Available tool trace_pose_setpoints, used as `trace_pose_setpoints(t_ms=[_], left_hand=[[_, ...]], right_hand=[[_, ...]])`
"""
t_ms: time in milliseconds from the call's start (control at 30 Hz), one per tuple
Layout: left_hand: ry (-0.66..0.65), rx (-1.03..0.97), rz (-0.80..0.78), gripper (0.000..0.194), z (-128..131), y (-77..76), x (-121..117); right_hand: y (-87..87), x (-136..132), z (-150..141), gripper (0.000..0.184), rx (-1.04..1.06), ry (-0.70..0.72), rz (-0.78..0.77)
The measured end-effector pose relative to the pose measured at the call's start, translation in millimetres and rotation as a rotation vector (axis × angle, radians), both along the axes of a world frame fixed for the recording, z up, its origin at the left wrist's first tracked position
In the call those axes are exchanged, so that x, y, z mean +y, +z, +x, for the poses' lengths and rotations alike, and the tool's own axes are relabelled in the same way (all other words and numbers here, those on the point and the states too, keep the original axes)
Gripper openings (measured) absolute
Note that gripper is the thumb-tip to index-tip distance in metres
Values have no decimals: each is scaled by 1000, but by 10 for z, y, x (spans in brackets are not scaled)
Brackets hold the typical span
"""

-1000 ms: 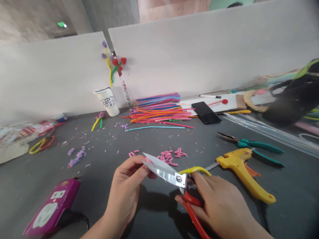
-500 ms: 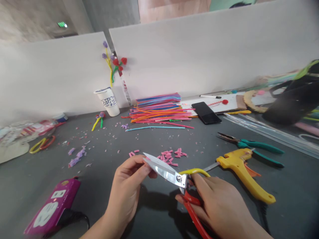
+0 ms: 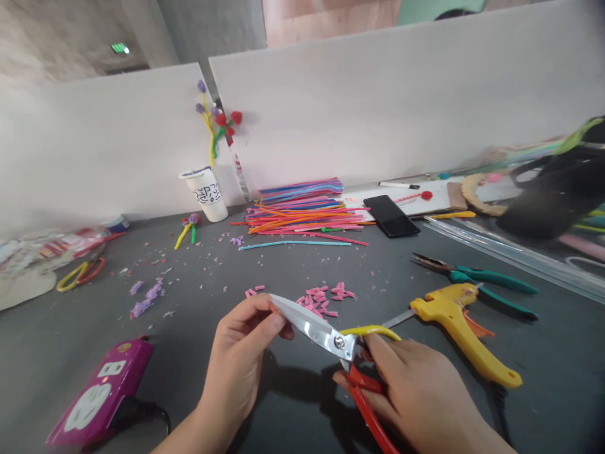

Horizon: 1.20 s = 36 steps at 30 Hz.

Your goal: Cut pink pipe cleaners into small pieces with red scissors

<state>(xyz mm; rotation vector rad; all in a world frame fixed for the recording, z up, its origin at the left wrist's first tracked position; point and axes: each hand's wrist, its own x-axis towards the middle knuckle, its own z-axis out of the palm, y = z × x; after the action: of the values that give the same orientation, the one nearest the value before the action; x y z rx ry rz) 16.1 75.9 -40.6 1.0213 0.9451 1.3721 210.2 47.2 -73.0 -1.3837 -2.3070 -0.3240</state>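
Observation:
My right hand [image 3: 416,378] is wrapped round the handles of a pair of scissors [image 3: 312,325], one yellow and one red. The silver blades point left and lie together. At their tips my left hand [image 3: 241,353] is closed in a pinch. The fingers and blades mostly hide the small pink pipe cleaner piece in that pinch. Just beyond the blades, short cut pink pieces [image 3: 321,296] lie in a loose pile on the dark table. A couple of them rest apart, near my left fingertips.
A yellow glue gun [image 3: 466,321] and teal-handled pliers [image 3: 491,277] lie at the right. Behind are a pipe cleaner bundle [image 3: 302,214], a phone [image 3: 391,215] and a paper cup [image 3: 205,194]. A purple power strip [image 3: 106,391] lies front left; purple fuzzy scraps [image 3: 149,297] are beyond it.
The scissor blades have come together at my left fingertips. The pink bit visible there earlier is now mostly covered. Both hands have hardly moved.

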Motion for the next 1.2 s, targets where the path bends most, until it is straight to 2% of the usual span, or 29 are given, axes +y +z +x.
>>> trace_pose_setpoints(t_ms=[100, 200, 367, 500, 1000, 1200], left_hand=[[23, 12, -22, 1, 5, 12, -5], [36, 20, -40, 2, 23, 27, -12], [-7, -21, -13, 3, 43, 19, -10], [-40, -59, -18, 4, 36, -11, -9], [-136, -182, -102, 4, 40, 12, -24], [-124, -116, -96, 6, 31, 9, -12]], right_hand=[[8, 0, 15, 34, 30, -2, -10], [27, 1, 21, 34, 113, -2, -85], [54, -5, 13, 33, 190, -33, -226], [56, -20, 3, 29, 209, -11, -278], [19, -38, -15, 28, 210, 23, -221], [-4, -32, -10, 29, 183, 17, -204]])
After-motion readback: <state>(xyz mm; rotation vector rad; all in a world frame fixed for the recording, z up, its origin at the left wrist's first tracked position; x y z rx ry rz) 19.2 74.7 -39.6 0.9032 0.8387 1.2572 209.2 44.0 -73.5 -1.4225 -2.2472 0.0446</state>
